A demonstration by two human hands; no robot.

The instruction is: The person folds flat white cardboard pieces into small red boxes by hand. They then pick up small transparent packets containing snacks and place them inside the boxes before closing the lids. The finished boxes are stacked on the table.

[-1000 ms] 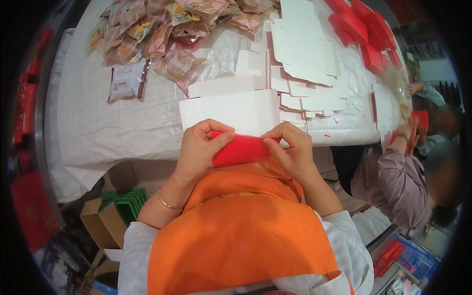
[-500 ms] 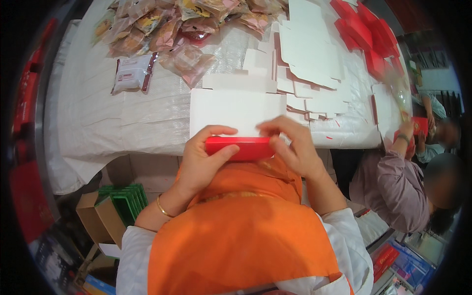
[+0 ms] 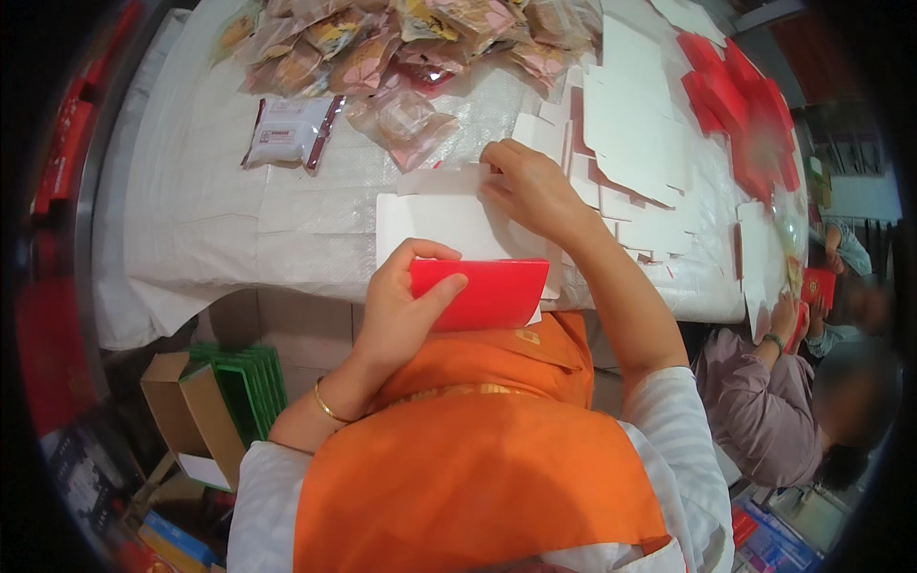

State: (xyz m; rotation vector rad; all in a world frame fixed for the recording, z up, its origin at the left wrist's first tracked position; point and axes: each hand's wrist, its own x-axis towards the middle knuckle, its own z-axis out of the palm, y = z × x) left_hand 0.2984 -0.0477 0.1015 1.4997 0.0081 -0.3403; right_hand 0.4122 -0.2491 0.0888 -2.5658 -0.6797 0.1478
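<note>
My left hand (image 3: 406, 301) grips the left end of a red cardboard box panel (image 3: 492, 296), thumb in front and fingers behind. The panel stands tilted at the table's front edge, before my orange apron. Behind it lies a flat white cardboard box sheet (image 3: 425, 218); whether the two are one piece is hard to tell. My right hand (image 3: 530, 186) is over the far right part of that sheet, its fingers curled and closed at the far flap. Its palm side and fingertips are partly hidden.
Stacked white box blanks (image 3: 635, 143) lie to the right, with folded red boxes (image 3: 740, 110) beyond. Several wrapped pastries (image 3: 368, 57) are heaped at the back left, near a white packet (image 3: 291, 132). At right, a co-worker's arm (image 3: 759, 382) reaches in. Below left stands an open carton (image 3: 196, 411).
My right hand has left the red panel's right end and moved up to the white sheet's far flap. The red panel now shows more of its face. My left hand keeps its grip.
</note>
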